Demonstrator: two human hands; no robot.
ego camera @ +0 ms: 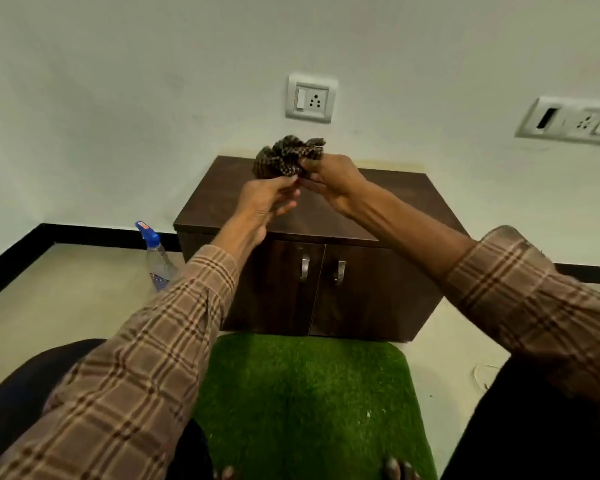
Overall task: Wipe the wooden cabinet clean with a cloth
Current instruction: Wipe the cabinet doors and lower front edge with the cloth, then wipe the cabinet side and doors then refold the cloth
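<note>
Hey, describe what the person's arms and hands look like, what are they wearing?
Both arms wear a long-sleeved checked shirt in tan with brown and cream lines. The sleeves are pushed up, leaving the forearms bare. The left hand and right hand are bare: no gloves, watch or rings visible.

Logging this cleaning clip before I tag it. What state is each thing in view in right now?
Cloth: bunched, held above the cabinet by both hands.
Left hand: pinches the cloth's lower edge.
Right hand: grips the cloth.
Cabinet: both doors shut.
Spray bottle: upright on the floor, left of the cabinet, untouched.
Wall socket: nothing plugged in.
Green mat: flat on the floor before the cabinet.
</note>
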